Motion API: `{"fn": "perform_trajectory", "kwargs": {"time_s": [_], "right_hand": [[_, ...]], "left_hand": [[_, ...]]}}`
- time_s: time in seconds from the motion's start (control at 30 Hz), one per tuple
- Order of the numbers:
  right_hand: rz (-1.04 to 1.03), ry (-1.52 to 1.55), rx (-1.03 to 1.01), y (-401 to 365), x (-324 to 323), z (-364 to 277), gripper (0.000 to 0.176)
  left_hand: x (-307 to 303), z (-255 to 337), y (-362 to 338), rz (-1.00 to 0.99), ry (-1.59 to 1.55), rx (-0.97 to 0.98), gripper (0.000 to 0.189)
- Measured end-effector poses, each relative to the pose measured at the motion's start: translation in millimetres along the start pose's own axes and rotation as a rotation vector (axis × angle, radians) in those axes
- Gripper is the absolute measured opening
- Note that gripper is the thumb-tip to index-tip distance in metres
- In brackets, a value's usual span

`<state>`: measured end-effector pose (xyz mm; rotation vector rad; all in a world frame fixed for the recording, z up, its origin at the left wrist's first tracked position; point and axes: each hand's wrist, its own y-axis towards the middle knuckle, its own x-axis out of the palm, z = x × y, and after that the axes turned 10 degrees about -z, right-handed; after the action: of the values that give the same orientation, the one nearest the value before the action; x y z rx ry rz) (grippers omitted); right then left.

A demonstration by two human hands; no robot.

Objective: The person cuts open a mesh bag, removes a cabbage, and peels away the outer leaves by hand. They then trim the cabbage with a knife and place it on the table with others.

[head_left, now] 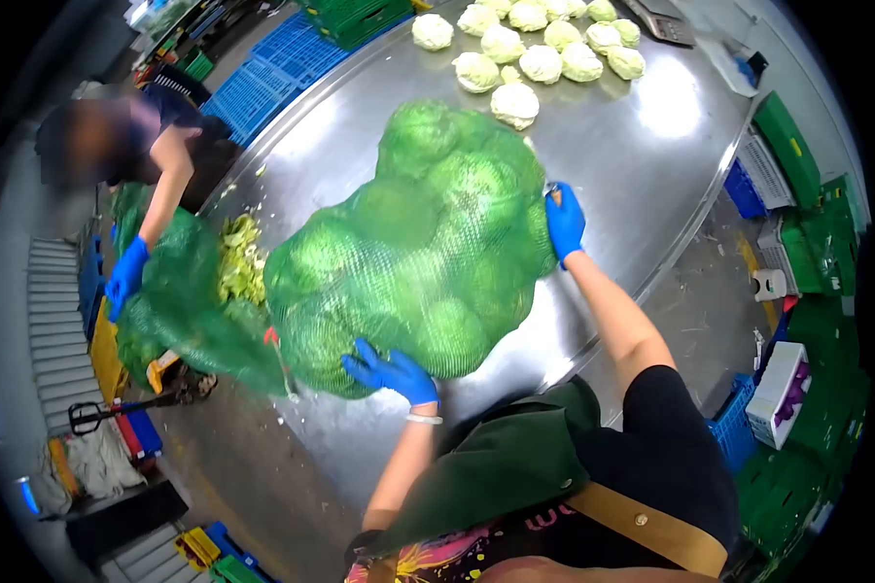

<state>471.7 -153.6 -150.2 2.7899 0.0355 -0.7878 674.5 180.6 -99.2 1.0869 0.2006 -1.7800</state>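
A large green mesh sack (408, 253) full of cabbages lies on the steel table (331, 136). My left hand (391, 373), in a blue glove, rests on the sack's near side with its fingers spread. On the sack's right side is my right hand (565, 223), also gloved in blue, its fingers closed round a small knife (554, 192), of which only a part shows. A red tie (271, 337) sits at the sack's left end, where loose green netting (180, 291) trails off the table.
Trimmed pale cabbages (541, 64) stand at the table's far side, near a scale (661, 21). Leaf scraps (241, 257) lie left of the sack. A co-worker's gloved hand (127, 277) is at the netting. Crates (739, 428) stand on the floor at right.
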Motion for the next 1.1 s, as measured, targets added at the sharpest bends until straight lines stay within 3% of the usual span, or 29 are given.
{"fn": "perform_trajectory", "kwargs": {"time_s": [0.03, 0.07, 0.1, 0.17, 0.23, 0.3, 0.37, 0.4, 0.47, 0.5, 0.57, 0.73, 0.83, 0.9, 1.0, 1.1], "right_hand": [[0.002, 0.071, -0.010, 2.5, -1.6, 2.3, 0.027], [-0.048, 0.336, 0.167, 0.3, -28.5, -36.0, 0.030], [-0.109, 0.382, 0.162, -8.6, -43.3, -56.6, 0.029], [-0.365, 0.489, 0.186, -29.7, -65.8, -84.4, 0.031], [-0.534, 0.412, 0.009, -55.8, -61.1, -74.8, 0.032], [-0.757, -0.017, -0.201, -76.6, -90.5, -124.3, 0.030], [-0.915, -0.304, -0.593, -82.2, -105.9, -150.4, 0.032], [-0.911, -0.316, -0.595, -85.0, -108.1, -158.3, 0.032], [-0.974, -0.657, -0.881, -87.8, -108.3, -172.5, 0.036], [-0.962, -0.664, -0.881, -90.4, -103.7, -173.7, 0.036], [-0.866, -0.747, -1.064, -97.3, -84.5, -163.9, 0.038], [-0.774, -0.754, -1.046, -89.6, -70.8, -129.5, 0.031], [-0.789, -0.713, -0.818, -61.8, -100.1, -92.7, 0.021], [-0.806, -0.887, -0.798, -53.7, -130.9, -105.4, 0.016], [-0.713, -0.783, -0.885, -55.3, -126.1, -93.1, 0.016], [-0.750, -0.778, -0.843, -58.0, -97.2, -96.7, 0.021]], "left_hand": [[-11.7, 0.2, 0.4, -0.034, 0.022, 0.032, 0.052], [-36.9, -7.4, -2.1, -0.096, -0.110, 0.044, 0.052], [-59.3, -15.0, 0.2, -0.169, -0.249, 0.060, 0.054], [-84.5, -13.7, 17.1, -0.089, -0.257, 0.071, 0.058], [-101.1, -10.4, 45.7, -0.163, -0.144, 0.248, 0.059], [-104.3, 6.1, 75.6, -0.228, -0.133, 0.326, 0.059], [-93.3, 16.0, 95.7, -0.300, -0.132, 0.408, 0.059], [-84.3, 16.5, 103.8, -0.339, -0.053, 0.469, 0.059], [-66.2, 15.2, 110.5, -0.362, 0.094, 0.547, 0.057], [-55.4, 7.9, 109.3, -0.356, 0.087, 0.557, 0.057], [-38.4, -3.9, 109.9, -0.348, 0.325, 0.587, 0.055], [-45.6, -0.3, 108.2, -0.359, 0.303, 0.603, 0.053], [-47.4, -0.1, 107.1, -0.363, 0.296, 0.607, 0.054], [-45.9, -0.7, 106.3, -0.357, 0.299, 0.614, 0.053], [-40.7, -1.9, 105.1, -0.345, 0.320, 0.621, 0.053], [-41.1, -2.3, 106.1, -0.336, 0.331, 0.634, 0.053]]}}
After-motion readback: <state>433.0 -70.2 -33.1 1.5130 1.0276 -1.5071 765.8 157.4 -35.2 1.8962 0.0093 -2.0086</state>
